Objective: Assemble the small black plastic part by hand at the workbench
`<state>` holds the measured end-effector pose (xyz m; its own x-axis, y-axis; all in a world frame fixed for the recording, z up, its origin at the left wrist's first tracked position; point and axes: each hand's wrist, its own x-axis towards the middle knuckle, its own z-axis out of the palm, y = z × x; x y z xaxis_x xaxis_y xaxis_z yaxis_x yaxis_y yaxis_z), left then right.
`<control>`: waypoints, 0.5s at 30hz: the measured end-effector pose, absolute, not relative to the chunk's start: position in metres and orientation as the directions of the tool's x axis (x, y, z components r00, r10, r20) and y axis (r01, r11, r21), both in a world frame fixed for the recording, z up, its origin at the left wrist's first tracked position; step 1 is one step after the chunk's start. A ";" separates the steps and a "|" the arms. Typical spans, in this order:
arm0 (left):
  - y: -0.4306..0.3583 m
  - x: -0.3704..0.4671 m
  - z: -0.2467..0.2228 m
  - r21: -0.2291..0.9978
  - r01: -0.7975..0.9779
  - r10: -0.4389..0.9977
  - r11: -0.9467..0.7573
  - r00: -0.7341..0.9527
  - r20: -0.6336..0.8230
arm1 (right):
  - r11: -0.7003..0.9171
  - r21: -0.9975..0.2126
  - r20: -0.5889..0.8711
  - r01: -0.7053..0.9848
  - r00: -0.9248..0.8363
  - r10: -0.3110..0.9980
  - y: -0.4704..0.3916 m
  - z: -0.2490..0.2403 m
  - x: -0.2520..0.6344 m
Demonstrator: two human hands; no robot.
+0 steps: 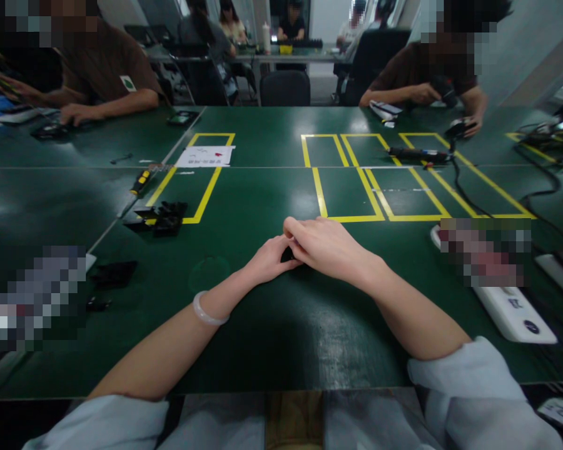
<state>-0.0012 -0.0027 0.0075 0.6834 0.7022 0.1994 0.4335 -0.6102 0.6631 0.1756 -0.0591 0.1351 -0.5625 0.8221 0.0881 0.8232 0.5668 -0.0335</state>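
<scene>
Above the green table, my left hand and my right hand meet, touching each other. My right hand lies partly over the left fingertips, its own fingers bent and closed. The left fingers are curled too, with the thumb stretched towards the right palm. Between the two, a small black thing shows in the gap; most of it is covered, so its kind cannot be made out. A pale bangle circles my left wrist.
Black parts and a yellow-black screwdriver lie to the left, near a paper label. Yellow tape outlines mark the table. A white device and a black electric screwdriver are at right. Two people work opposite.
</scene>
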 end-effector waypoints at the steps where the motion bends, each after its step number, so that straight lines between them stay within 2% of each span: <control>1: -0.003 -0.001 0.007 0.670 0.424 0.699 -0.609 0.686 0.201 | 0.569 -0.028 0.089 0.822 -0.564 0.821 -0.059 0.134 0.176; 8: -0.003 -0.001 0.008 0.682 0.424 0.706 -0.595 0.681 0.193 | 0.573 0.018 0.083 0.820 -0.572 0.816 -0.055 0.132 0.175; 15: -0.003 -0.001 0.006 0.663 0.435 0.707 -0.610 0.676 0.207 | 0.565 -0.052 0.082 0.823 -0.560 0.824 -0.059 0.135 0.173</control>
<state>-0.0010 -0.0027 0.0063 0.6757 0.7074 0.2073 0.4347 -0.6095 0.6629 0.1733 -0.0587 0.1345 -0.5603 0.8242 0.0820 0.8234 0.5650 -0.0521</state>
